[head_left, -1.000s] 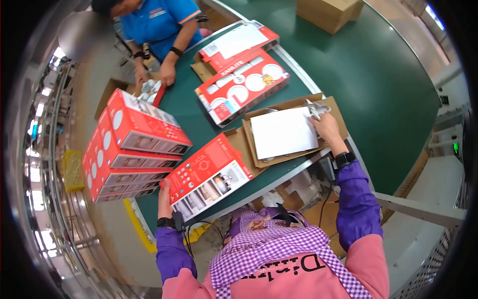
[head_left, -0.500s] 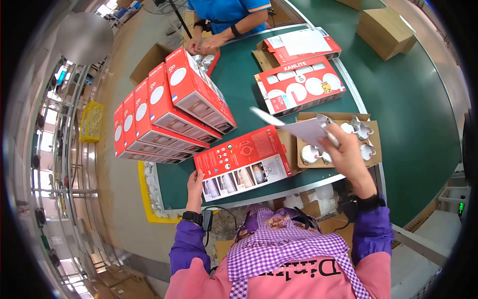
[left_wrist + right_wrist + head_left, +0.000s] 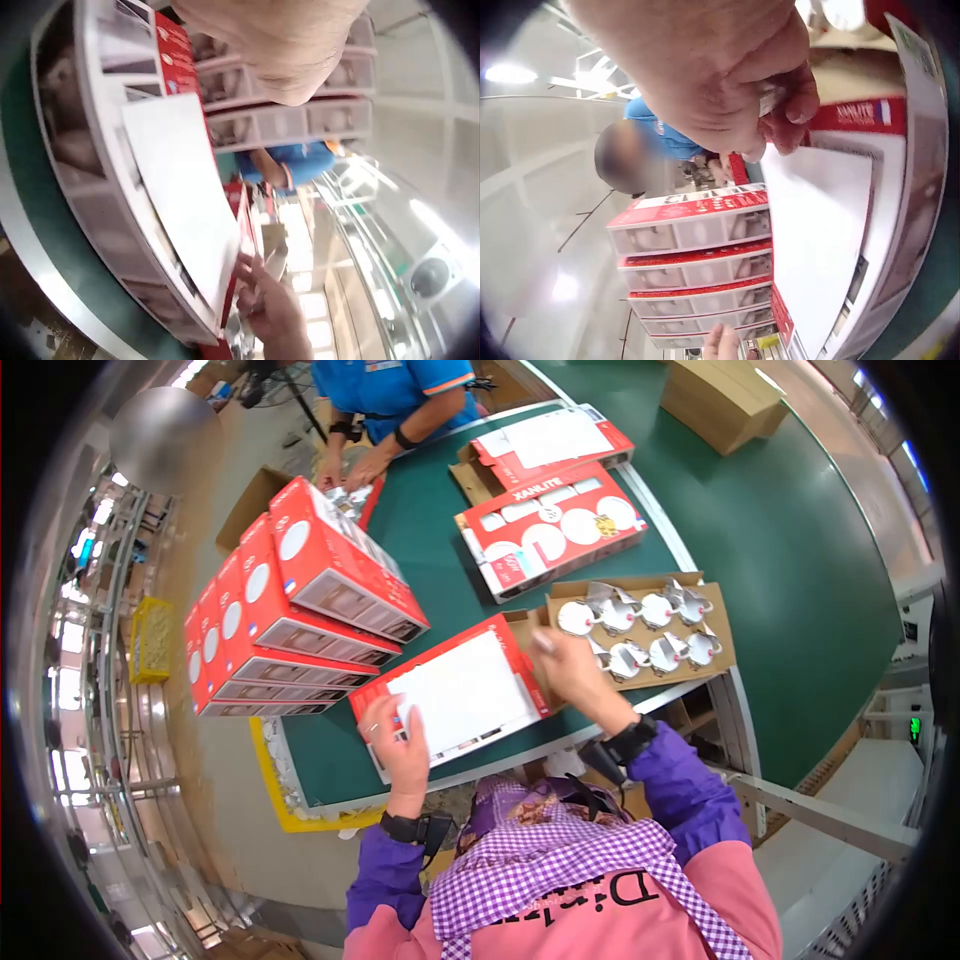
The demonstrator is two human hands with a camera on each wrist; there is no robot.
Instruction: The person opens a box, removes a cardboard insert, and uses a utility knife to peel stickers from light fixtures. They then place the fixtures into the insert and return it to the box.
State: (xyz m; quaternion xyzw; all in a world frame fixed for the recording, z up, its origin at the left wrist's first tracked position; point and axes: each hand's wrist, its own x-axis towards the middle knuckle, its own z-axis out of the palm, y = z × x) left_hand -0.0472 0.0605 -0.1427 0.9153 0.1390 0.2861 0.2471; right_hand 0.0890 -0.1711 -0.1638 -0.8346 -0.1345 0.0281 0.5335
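Note:
A flat white sheet (image 3: 465, 695) lies on top of a red and white printed carton (image 3: 510, 645) with an open end towards the tray. My left hand (image 3: 398, 745) is at the sheet's left end, fingers loosely extended; in the left wrist view, its near part (image 3: 277, 49) fills the top. Over the carton's open end, my right hand (image 3: 575, 668) has its fingers loosely bent close to the sheet's edge, as the right wrist view also shows. Beside the carton, a cardboard tray (image 3: 722, 630) holds several white and silver lamps (image 3: 667, 653) in two rows.
Several red cartons (image 3: 320, 580) stand stacked at left. Two more (image 3: 550, 530) lie at the table's far side, one topped by a white sheet (image 3: 545, 438). Across the table, a person in blue (image 3: 395, 400) handles another box. A brown carton (image 3: 722, 405) sits at far right.
My right hand has carried the white sheet from over the lamps onto the carton, uncovering the tray. My left hand has shifted from the carton's end to the sheet.

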